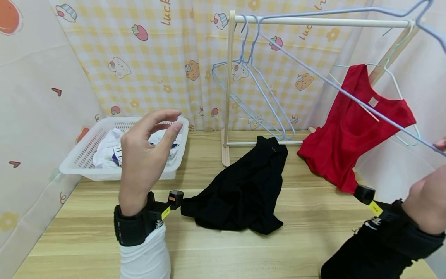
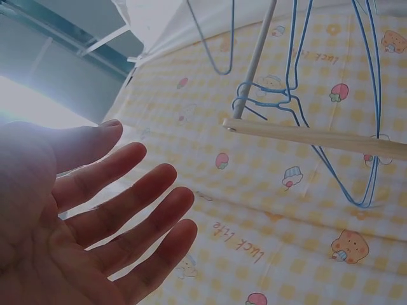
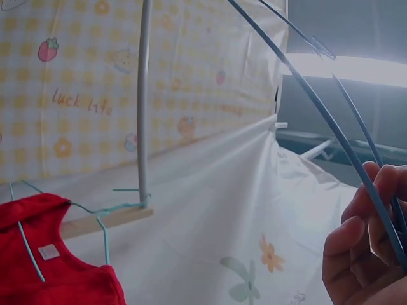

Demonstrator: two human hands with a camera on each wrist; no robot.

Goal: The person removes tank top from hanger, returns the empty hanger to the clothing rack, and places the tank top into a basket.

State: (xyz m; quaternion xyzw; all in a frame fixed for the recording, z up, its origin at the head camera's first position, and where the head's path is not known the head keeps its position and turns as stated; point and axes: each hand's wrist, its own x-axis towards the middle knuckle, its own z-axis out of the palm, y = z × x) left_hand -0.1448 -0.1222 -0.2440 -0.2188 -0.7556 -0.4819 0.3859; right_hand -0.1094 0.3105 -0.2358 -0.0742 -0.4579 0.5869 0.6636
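Note:
My right hand [image 1: 430, 197], at the right edge, grips one end of a light blue clothes hanger [image 3: 337, 133]. The hanger is held up bare in front of the rack, its long bar slanting across the head view. In the right wrist view my fingers [image 3: 362, 203] curl around the wire. My left hand [image 1: 144, 151] is raised in the air with nothing in it, fingers bent loosely and thumb apart, overlapping the white basket in the head view. A black garment [image 1: 244, 190] lies crumpled on the table between the hands.
A rack with a white rail [image 1: 320, 21] stands at the back. Two blue hangers [image 1: 249, 64] hang at its left end. A red tank top [image 1: 343, 143] hangs on a mint hanger [image 1: 393, 77] at the right. The white basket [image 1: 71, 164] holds white clothes [image 1: 108, 151].

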